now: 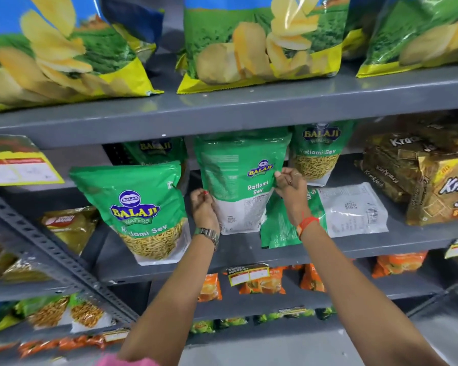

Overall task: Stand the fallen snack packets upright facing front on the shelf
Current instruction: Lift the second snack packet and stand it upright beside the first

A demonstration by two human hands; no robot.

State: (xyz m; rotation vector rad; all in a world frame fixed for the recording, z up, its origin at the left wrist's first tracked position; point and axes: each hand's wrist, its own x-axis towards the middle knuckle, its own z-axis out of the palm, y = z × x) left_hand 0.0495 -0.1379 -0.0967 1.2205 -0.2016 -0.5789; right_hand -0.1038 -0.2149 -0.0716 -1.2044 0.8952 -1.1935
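From the head camera, both hands reach up to the middle grey metal shelf (249, 249) and hold one green Balaji Ratlami Sev packet (238, 180) upright between them, its back panel with fine print turned toward the camera. The left hand (204, 207) pinches the packet's lower left edge, fingers (200, 194) closed on it, with a metal watch (209, 235) on the wrist. The right hand (288, 191) grips the right edge higher up, its fingers curled shut on the packet, and an orange thread band (306, 224) circles that wrist. The packet's white lower end sits at or just above the shelf surface — whether it touches cannot be told. To its left a second Ratlami Sev packet (140, 210) stands front-facing, leaning slightly, with another one (154, 149) behind it. To the right a third front-facing packet (317, 154) stands at the back of the shelf, and below it a fallen packet (352, 210) lies flat, back side up, partly hidden by the right forearm. Brown and gold Krackjack biscuit packs (421, 178) are stacked at the far right of the same shelf. On the shelf above stand large potato chip bags (259, 43) — blue, green and yellow. Orange packets (262, 283) line the shelf below.
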